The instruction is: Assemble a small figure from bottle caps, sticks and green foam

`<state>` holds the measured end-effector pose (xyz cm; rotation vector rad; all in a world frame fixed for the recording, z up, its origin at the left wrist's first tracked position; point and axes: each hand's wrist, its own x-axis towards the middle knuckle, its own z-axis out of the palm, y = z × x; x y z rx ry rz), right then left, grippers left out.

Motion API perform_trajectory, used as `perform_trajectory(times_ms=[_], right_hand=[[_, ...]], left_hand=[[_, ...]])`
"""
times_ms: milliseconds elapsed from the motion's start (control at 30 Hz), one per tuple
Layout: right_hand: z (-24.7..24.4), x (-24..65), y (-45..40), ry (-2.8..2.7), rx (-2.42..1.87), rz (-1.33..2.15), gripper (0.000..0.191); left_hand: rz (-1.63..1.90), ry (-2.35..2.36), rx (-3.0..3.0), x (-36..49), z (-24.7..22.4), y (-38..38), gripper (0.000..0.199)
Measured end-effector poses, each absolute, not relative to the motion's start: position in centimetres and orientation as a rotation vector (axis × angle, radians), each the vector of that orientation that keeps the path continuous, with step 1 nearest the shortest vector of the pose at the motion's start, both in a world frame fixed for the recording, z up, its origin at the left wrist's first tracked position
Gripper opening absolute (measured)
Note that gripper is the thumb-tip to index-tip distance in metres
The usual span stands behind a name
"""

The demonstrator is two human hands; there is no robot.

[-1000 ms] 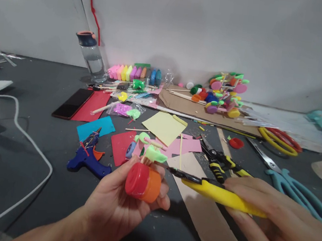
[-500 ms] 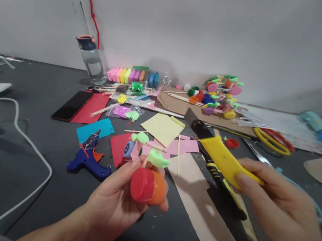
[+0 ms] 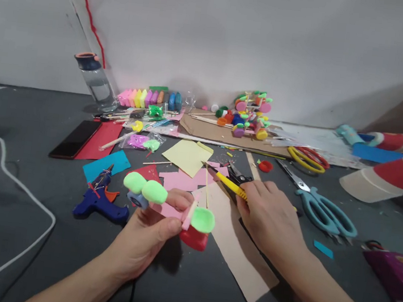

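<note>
bottle (image 3: pixel 98 82) by the wall (image 3: pixel 208 34), phone (image 3: pixel 76 139), white cable (image 3: pixel 53 222), perhaps a purple pouch (image 3: pixel 393 277)

The craft model (image 3: pixel 155 192) is lime green, pink and red; utility knife (image 3: pixel 232 186), yellow; glue gun (image 3: pixel 101 205), blue and orange.

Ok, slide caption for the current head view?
Left hand holds a colorful craft model; right hand touches a yellow tool; blue glue gun lies at left.
</note>
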<state>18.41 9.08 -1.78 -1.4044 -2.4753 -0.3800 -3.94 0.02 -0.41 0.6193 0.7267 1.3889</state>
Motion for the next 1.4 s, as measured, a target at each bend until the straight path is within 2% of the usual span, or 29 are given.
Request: perform_trajectory(times_ms=[167,367,533,767,1000,1400], right_hand=[[-0.8,18.2,8.5,-2.483,-1.230,-0.201,0.020],[1.4,18.0,6.2,-2.333,-0.806,0.189,0.021],[2.3,17.3,4.4,-2.144,-0.613,0.643,0.037],[2.2,16.1,3.5,-2.131,-0.672,0.665,0.035],[2.0,15.0,2.9,-2.043,-0.826,0.652,0.022],[1.3,14.1,2.4,-1.856,-0.837,0.849,0.013]], left_hand=[[1.340,0.714,0.690,-3.9,-0.5,0.0,0.016],[1.249,0.716,0.688,-3.7,-0.8,-0.1,0.017],[1.194,0.735,0.723,-3.3,-1.3,-0.1,0.014],[1.206,0.766,0.718,-2.6,-1.6,0.0,0.009],[1.264,0.835,0.755,-1.8,-1.8,-0.1,0.008],[1.288,0.791,0.845,-1.9,-2.9,-0.2,0.011]])
